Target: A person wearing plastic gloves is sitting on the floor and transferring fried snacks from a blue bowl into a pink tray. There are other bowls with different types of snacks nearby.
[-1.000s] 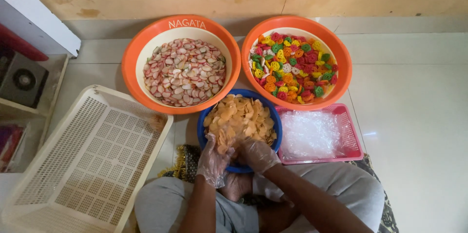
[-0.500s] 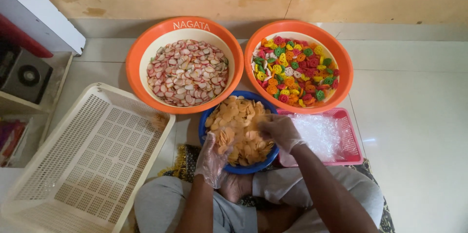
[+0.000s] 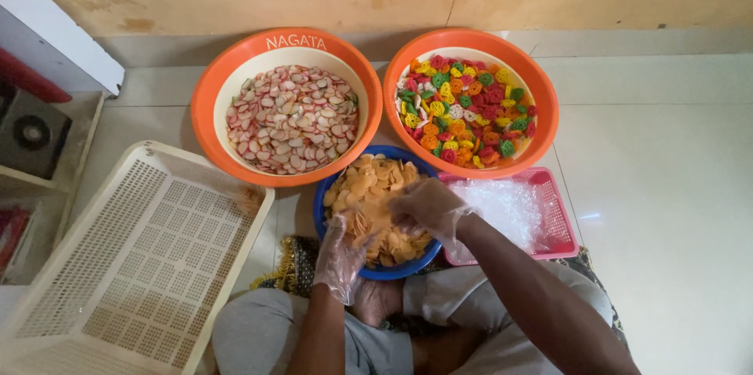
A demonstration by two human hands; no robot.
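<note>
A blue bowl (image 3: pixel 325 214) full of thin tan crackers (image 3: pixel 376 183) sits on the floor in front of my crossed legs. My left hand (image 3: pixel 341 253), in a clear plastic glove, is at the bowl's near-left rim and grips a clear plastic bag with a few crackers showing through it. My right hand (image 3: pixel 427 206), also gloved, rests on the cracker pile just right of the left hand, fingers curled down around some crackers. A pink basket (image 3: pixel 561 222) of clear plastic bags (image 3: pixel 506 206) touches the bowl's right side.
Two orange bowls stand behind: the left one (image 3: pixel 205 108) holds pink-and-white crackers, the right one (image 3: pixel 547 120) holds multicoloured ring crackers. A cream slatted crate (image 3: pixel 141 265) lies at my left. A shelf unit (image 3: pixel 47 132) is at far left, a wall behind, tiled floor to the right.
My right hand went from the bowl's near rim out toward the pink basket, then came back onto the crackers next to my left hand. My left hand stayed at the rim.
</note>
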